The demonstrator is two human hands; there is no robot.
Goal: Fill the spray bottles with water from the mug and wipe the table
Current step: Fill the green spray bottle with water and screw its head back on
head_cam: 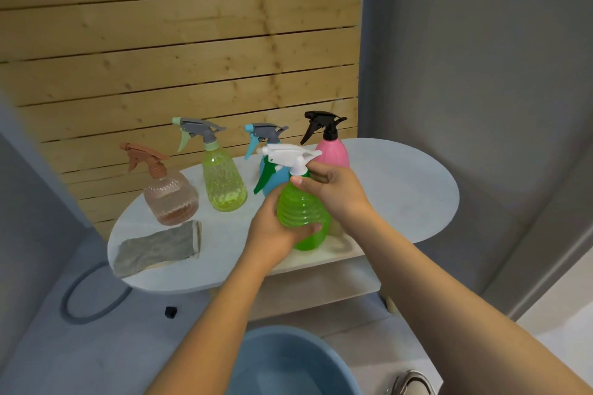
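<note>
The oval surface point(401, 196) carries five spray bottles; below it, at six o'clock, a blue basin point(288, 362) sits on the floor, and I cannot tell whether it holds water. A grey cloth point(157, 248) lies at the surface's eight o'clock edge. No mug is in view.

The green spray bottle point(301, 215) stands near the front edge, at the middle. The left hand point(276, 234) wraps its ribbed body; the right hand point(333, 186) curls round the neck just under the white trigger head point(288, 154), likely to unscrew or tighten it. Its fill level cannot be read.

Risk: a hard twist could tip this bottle off the near edge, or knock the blue bottle point(272, 176) and pink bottle point(333, 154) just behind it at twelve o'clock.

The yellow-green bottle point(224, 183) at ten o'clock looks partly filled. The peach bottle point(170, 199) at nine o'clock shows liquid low down.
</note>
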